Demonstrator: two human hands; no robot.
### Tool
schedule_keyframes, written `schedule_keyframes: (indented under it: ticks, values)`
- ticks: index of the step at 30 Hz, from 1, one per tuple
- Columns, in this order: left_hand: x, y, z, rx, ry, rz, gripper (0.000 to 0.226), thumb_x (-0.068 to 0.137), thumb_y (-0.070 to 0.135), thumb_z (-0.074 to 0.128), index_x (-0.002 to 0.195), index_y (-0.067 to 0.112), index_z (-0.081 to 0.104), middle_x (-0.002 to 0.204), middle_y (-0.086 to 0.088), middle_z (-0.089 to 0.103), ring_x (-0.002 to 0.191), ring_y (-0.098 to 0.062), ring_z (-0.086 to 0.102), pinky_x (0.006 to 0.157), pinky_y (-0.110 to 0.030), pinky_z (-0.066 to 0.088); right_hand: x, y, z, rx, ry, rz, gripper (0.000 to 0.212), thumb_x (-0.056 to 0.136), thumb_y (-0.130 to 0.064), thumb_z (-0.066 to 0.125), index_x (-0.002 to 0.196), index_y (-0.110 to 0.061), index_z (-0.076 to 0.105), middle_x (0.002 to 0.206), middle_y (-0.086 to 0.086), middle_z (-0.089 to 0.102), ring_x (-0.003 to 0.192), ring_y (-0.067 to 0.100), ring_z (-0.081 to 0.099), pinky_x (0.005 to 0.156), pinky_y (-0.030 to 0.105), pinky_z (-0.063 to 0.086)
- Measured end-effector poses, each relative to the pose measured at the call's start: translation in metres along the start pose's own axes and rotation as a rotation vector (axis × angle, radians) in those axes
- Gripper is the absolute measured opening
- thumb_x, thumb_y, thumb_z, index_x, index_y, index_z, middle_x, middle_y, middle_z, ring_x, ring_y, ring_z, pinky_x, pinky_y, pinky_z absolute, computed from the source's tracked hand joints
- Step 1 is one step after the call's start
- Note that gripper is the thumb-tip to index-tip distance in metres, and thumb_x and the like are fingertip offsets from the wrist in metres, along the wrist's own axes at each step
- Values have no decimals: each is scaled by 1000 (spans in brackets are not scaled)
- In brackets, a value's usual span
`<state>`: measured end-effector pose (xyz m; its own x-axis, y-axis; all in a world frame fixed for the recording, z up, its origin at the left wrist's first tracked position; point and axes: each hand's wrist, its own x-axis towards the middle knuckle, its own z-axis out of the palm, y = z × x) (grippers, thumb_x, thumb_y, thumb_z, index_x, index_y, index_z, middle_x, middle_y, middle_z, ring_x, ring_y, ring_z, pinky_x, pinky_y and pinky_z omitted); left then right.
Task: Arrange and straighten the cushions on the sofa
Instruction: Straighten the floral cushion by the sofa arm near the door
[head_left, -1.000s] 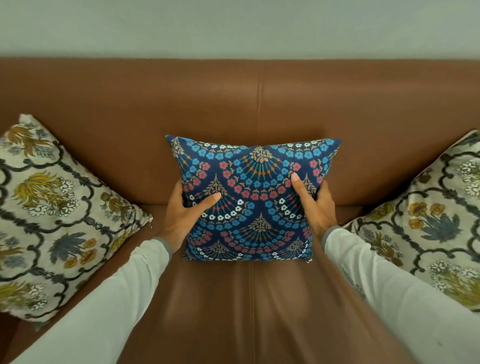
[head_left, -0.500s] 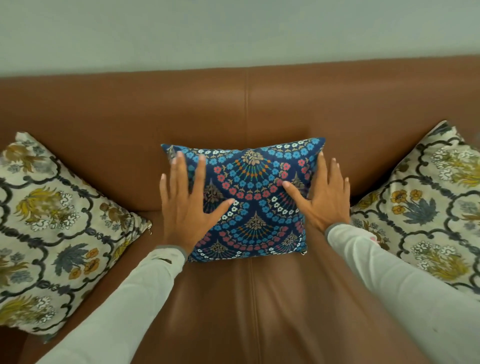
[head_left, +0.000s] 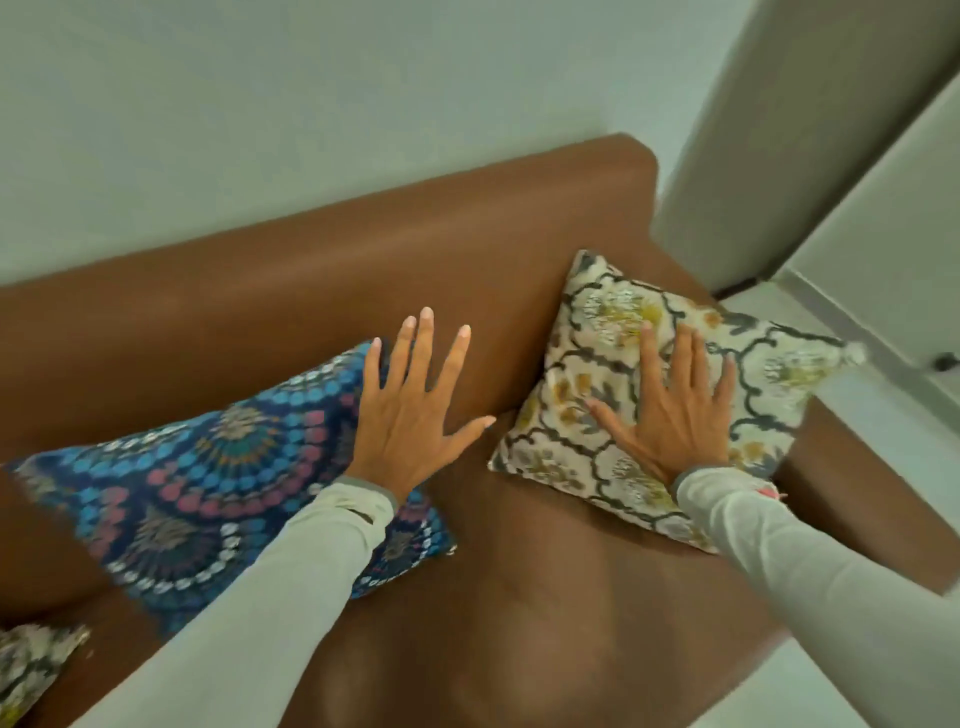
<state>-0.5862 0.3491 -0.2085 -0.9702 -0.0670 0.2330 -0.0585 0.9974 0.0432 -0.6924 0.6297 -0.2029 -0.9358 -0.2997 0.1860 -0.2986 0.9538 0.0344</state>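
Note:
A blue patterned cushion (head_left: 208, 483) leans against the backrest of the brown leather sofa (head_left: 519, 597), left of centre. My left hand (head_left: 415, 415) hovers with fingers spread over the cushion's right edge and holds nothing. At the sofa's right end a cream floral cushion (head_left: 613, 338) rests in the corner. Lying flat on its face is my right hand (head_left: 675, 415), fingers spread. Only a corner of a second cream floral cushion (head_left: 31, 660) shows at the lower left.
The sofa's right armrest (head_left: 857, 493) runs behind the cream cushion. A pale wall (head_left: 311, 104) stands behind the backrest. At the right are a light door or panel (head_left: 779, 130) and pale floor (head_left: 857, 675).
The view has swung to the right end of the sofa. Both hands left the blue cushion's sides; my right hand now lies on the right cream cushion, my left hand is at the blue cushion's right edge.

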Motion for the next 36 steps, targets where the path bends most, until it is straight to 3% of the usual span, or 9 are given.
schedule_keyframes:
  ticks: [5,9,12,15,21,27,31,33,36]
  values:
    - [86,80,35,-543,-264,-132,113,89,77,60,171,17,10,175,-16,20,161,-32,23,126,-52,27,10,107,17,257,6,422,113,90,-84,50,170,-13,14,173,32,17,161,48,20,127,63,18]
    - [152,124,68,-961,-395,-424,111,79,76,75,164,21,30,163,-6,42,151,-29,41,123,-47,37,18,176,40,774,-42,833,129,81,-83,65,170,-9,6,176,24,19,161,43,23,130,55,24]
    - [183,139,88,-1137,-332,-639,128,57,80,85,158,19,36,154,-6,53,141,-30,53,119,-52,44,24,198,59,1034,-139,839,119,78,-81,71,167,-16,24,167,13,44,152,38,45,125,47,37]
    - [193,145,98,-1264,-249,-728,119,47,72,94,143,21,45,139,-2,64,127,-25,64,113,-49,52,37,190,68,1151,-139,771,96,73,-75,81,149,-24,51,142,-1,68,126,25,68,113,46,53]
    - [190,136,89,-1350,-147,-637,116,44,68,100,138,25,48,132,4,69,120,-11,69,107,-39,57,53,169,55,1213,119,676,77,79,-50,90,138,-26,46,132,-9,66,120,15,67,105,33,55]
    - [194,131,84,-1286,-141,-568,118,48,68,96,145,25,42,135,6,65,124,-12,65,112,-43,53,48,166,49,1156,188,661,65,85,-44,87,131,-27,45,123,-20,64,111,-6,63,106,33,55]
    - [188,137,77,-1072,-134,-488,121,63,78,83,156,17,34,148,0,53,137,-20,53,119,-39,42,45,162,43,984,186,680,97,86,-59,81,157,-13,34,155,9,51,143,30,51,123,52,40]
    - [183,139,70,-794,28,-316,108,82,75,72,160,13,32,156,-11,44,145,-29,45,118,-41,37,47,164,37,663,245,635,113,88,-71,69,165,-2,22,168,26,30,157,43,31,128,59,27]
    - [190,145,56,-368,197,54,88,99,69,52,161,8,38,165,-26,37,154,-39,37,127,-60,27,57,162,24,270,305,341,104,94,-77,51,165,-5,26,171,32,23,160,46,24,130,65,14]
